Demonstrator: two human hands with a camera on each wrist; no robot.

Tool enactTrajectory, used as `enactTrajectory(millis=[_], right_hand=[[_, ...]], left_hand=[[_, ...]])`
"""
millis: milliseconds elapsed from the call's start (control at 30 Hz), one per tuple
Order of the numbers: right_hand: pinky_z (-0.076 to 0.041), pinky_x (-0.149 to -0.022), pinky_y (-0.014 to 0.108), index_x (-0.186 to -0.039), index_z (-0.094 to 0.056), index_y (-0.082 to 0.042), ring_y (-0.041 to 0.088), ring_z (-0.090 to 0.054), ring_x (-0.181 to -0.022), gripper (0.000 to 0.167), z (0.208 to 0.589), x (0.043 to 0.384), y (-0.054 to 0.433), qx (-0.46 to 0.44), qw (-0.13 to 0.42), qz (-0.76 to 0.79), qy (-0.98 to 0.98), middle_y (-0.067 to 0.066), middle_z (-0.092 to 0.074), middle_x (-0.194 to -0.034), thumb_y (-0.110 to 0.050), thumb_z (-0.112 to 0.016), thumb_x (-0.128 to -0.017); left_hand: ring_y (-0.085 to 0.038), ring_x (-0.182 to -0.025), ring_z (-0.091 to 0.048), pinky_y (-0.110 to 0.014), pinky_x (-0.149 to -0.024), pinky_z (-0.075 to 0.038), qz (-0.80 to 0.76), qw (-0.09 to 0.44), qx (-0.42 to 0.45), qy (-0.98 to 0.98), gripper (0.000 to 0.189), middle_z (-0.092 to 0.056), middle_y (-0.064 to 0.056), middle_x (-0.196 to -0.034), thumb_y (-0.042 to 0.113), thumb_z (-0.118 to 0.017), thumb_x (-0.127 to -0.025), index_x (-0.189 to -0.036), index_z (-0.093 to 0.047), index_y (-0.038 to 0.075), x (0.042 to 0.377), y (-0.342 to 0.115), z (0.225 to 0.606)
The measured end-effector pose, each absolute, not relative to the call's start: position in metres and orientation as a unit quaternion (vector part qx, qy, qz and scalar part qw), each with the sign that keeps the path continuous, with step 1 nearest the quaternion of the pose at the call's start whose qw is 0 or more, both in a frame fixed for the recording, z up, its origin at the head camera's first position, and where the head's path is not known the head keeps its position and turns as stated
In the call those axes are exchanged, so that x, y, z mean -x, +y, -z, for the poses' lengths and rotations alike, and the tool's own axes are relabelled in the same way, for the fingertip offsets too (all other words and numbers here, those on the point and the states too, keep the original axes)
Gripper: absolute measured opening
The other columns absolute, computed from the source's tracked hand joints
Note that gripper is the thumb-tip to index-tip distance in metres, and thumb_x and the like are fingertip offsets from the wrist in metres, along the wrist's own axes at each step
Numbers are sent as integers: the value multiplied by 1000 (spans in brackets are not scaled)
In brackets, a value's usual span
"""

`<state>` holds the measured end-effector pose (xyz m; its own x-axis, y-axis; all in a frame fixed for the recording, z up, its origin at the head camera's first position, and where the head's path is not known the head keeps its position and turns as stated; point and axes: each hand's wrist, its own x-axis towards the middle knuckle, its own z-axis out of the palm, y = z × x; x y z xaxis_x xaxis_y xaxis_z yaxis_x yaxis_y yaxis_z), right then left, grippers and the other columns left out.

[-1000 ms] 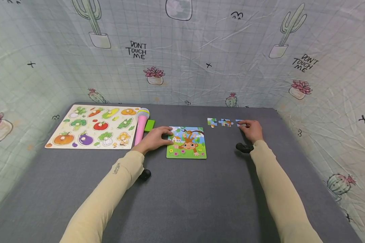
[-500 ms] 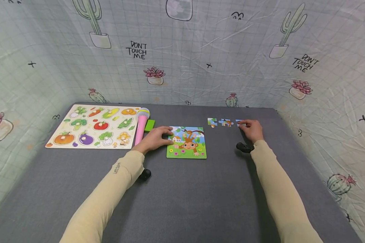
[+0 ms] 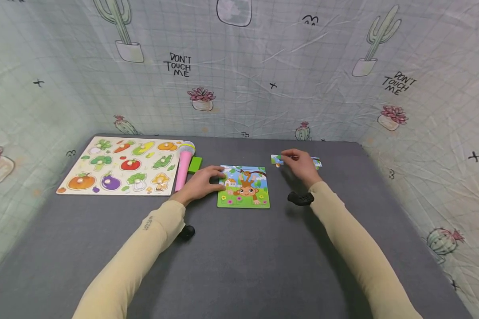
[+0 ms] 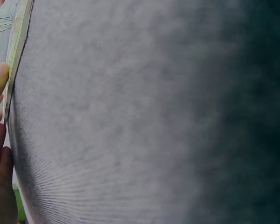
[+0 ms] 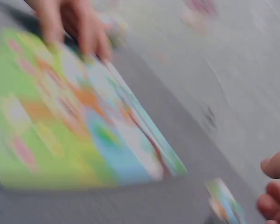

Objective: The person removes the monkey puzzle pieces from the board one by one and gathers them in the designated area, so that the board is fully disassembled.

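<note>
A square monkey jigsaw puzzle [image 3: 245, 190] lies flat on the grey table. My left hand [image 3: 201, 184] rests at its left edge, thumb and fingers spread over the rim; those fingers [image 5: 86, 32] also show in the right wrist view. To the right of the board, my right hand [image 3: 301, 168] is over a short row of loose jigsaw pieces. One piece [image 3: 276, 160] shows left of the fingers and another piece [image 3: 317, 162] right of them; the hand hides the middle of the row. No piece shows between its fingertips in the right wrist view, which is blurred.
Left of the puzzle lie a green block [image 3: 195, 165], a pink toy microphone [image 3: 184, 166] and a wooden vegetable peg board [image 3: 115, 168]. Cactus-printed cloth [image 3: 239, 66] hangs behind the table [image 3: 239, 266] and at both sides.
My right hand has left the rightmost piece and moved left over the row. That piece now shows on the table. My left hand stays at the puzzle's edge.
</note>
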<state>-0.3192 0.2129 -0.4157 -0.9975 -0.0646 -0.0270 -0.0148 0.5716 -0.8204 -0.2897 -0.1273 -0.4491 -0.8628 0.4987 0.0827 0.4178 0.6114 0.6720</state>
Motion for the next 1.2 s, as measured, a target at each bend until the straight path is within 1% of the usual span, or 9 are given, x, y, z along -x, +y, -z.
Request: enactTrajectory(millis=[200, 300, 400, 567, 667, 767, 867, 1000, 1200], right_hand=[[-47, -94, 44, -132, -61, -9, 26, -56, -115, 37, 412, 290, 149, 102, 127, 477, 864, 7, -59, -128, -27, -59, -100], [-50, -90, 44, -129, -62, -10, 26, -58, -114, 35, 416, 280, 125, 127, 151, 468, 862, 7, -61, -127, -27, -59, -99], [-51, -88, 41, -126, -65, -12, 24, -59, -112, 32, 422, 275, 108, 144, 146, 445, 872, 6, -62, -125, -27, -61, -98], [-50, -73, 33, -119, -70, -12, 18, -61, -87, 27, 432, 276, 93, 167, 113, 410, 890, 4, -65, -106, -23, -65, -95], [-43, -61, 29, -117, -71, -10, 16, -52, -68, 26, 436, 276, 89, 170, 103, 408, 891, 4, -62, -90, -21, -67, -93], [-36, -58, 27, -116, -71, -8, 14, -42, -62, 27, 439, 278, 86, 167, 99, 411, 891, 5, -58, -82, -19, -68, -91], [-39, -64, 28, -118, -70, -7, 16, -46, -70, 30, 439, 278, 82, 166, 98, 402, 895, 6, -62, -92, -17, -69, -90], [-48, -83, 36, -121, -68, -6, 20, -55, -94, 32, 437, 277, 79, 174, 91, 372, 907, 9, -64, -115, -14, -69, -90], [-49, -91, 40, -124, -66, -5, 25, -60, -104, 33, 433, 277, 76, 199, 93, 340, 914, 10, -64, -120, -13, -68, -92]], left_hand=[[-30, -137, -41, -45, -113, -31, -356, 60, -264, 894, 40, -52, -12, -142, 25, -75, -87, -120, -68, 3, 288, -129, 450], [-31, -136, -42, -46, -113, -32, -357, 59, -268, 893, 39, -53, -14, -141, 23, -76, -87, -118, -68, 1, 287, -129, 447], [-33, -134, -43, -46, -112, -32, -357, 55, -271, 892, 41, -53, -16, -140, 20, -77, -86, -119, -67, -2, 287, -129, 445], [-32, -134, -43, -45, -112, -33, -352, 62, -271, 894, 43, -53, -16, -140, 20, -78, -85, -120, -66, -2, 288, -128, 444], [-31, -135, -43, -45, -112, -33, -352, 65, -271, 894, 44, -53, -15, -141, 20, -78, -84, -121, -66, -2, 289, -128, 444], [-31, -135, -43, -44, -112, -32, -351, 65, -269, 895, 45, -52, -14, -141, 21, -79, -83, -121, -66, -1, 289, -128, 445], [-31, -136, -42, -45, -113, -32, -347, 67, -269, 896, 46, -52, -14, -142, 21, -79, -83, -121, -66, -1, 288, -129, 444], [-31, -136, -42, -45, -113, -32, -343, 67, -273, 896, 46, -52, -15, -142, 21, -79, -84, -121, -66, -1, 288, -129, 443], [-32, -135, -42, -45, -113, -32, -341, 65, -275, 896, 46, -52, -16, -142, 21, -79, -83, -121, -66, -2, 288, -129, 444]])
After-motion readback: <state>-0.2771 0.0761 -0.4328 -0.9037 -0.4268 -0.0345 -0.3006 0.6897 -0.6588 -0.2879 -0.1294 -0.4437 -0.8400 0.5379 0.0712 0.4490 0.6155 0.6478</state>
